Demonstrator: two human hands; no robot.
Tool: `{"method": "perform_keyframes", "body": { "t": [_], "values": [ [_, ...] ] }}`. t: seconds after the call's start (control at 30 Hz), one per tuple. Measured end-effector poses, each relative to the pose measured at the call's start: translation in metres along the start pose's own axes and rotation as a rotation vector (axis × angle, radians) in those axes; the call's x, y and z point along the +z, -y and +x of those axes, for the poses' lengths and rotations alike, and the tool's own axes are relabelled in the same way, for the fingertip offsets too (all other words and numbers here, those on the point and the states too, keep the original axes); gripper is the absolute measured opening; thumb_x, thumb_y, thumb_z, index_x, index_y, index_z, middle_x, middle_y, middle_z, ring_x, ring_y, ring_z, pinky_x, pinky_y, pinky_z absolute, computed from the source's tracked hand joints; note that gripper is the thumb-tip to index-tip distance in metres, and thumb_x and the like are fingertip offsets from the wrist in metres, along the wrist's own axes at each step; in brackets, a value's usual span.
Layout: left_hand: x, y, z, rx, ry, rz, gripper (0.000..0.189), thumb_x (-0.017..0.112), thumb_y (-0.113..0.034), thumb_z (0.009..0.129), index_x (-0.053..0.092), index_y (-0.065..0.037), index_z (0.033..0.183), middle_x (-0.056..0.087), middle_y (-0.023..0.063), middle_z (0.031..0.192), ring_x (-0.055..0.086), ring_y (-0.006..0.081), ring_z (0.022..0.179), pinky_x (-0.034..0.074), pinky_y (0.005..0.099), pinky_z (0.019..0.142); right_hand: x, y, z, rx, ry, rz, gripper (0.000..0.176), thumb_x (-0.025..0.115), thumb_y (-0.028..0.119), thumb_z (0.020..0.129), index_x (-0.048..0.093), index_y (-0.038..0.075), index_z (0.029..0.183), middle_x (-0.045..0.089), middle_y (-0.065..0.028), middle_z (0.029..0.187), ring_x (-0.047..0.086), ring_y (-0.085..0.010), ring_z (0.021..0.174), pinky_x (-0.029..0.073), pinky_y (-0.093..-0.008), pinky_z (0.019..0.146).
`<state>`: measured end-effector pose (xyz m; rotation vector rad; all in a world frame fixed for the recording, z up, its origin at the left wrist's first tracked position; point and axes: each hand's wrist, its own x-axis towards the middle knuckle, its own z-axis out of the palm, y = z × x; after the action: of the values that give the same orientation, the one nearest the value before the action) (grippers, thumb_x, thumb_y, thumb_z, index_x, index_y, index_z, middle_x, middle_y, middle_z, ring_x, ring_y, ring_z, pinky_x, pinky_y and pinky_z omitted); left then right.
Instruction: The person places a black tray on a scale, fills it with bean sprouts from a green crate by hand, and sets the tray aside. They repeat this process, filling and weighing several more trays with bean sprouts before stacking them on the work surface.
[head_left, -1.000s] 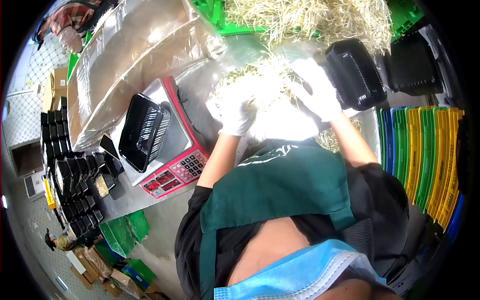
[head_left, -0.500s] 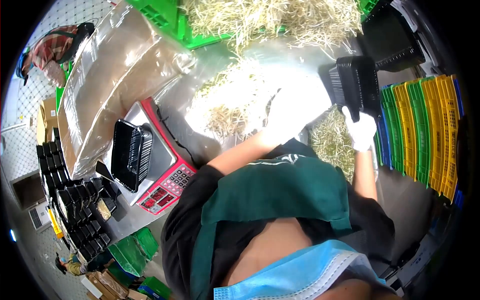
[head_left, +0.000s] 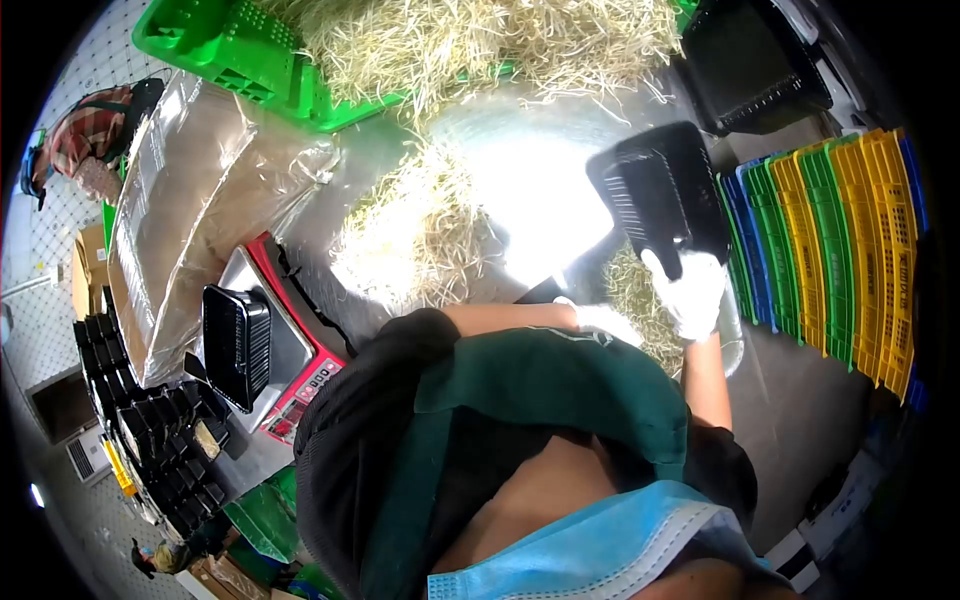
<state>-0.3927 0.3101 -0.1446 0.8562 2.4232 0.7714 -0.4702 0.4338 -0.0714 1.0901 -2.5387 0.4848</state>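
Observation:
My right hand (head_left: 690, 298), in a white glove, grips a black plastic tray (head_left: 665, 190) by its near end and holds it tilted above the table. Under it lies a pile of bean sprouts (head_left: 640, 305) near my body. My left hand (head_left: 605, 322), also gloved, is low at the left edge of this pile; glare and the apron hide its fingers. A loose heap of sprouts (head_left: 425, 235) lies on the metal table, left of a bright glare patch. Another black tray (head_left: 238, 345) rests on a red scale (head_left: 300, 345) to the left.
A green crate (head_left: 225, 60) full of sprouts stands at the far side. Stacked black trays (head_left: 755, 70) are at the far right, beyond yellow, green and blue crates (head_left: 830, 240). Clear plastic sheeting (head_left: 190, 210) and many black trays (head_left: 160, 430) fill the left. Two people are farther off.
My left hand has drawn back from the bright middle of the table toward my body. My right hand and its tray have shifted slightly left and nearer. The view has turned a little.

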Motion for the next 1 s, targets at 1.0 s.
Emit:
{"method": "perform_keyframes", "body": {
  "t": [1.0],
  "values": [
    [-0.005, 0.003, -0.275, -0.825, -1.703, -0.407, 0.045, 0.047, -0.002, 0.089, 0.039, 0.008, 0.132, 0.047, 0.0204, 0.132, 0.046, 0.0257, 0.123, 0.033, 0.0322, 0.104, 0.063, -0.034, 0.184, 0.506, 0.320, 0.605, 0.037, 0.065, 0.037, 0.082, 0.061, 0.003, 0.067, 0.058, -0.0050, 0.055, 0.052, -0.0127, 0.049, 0.043, -0.0295, 0.050]
  ]
}}
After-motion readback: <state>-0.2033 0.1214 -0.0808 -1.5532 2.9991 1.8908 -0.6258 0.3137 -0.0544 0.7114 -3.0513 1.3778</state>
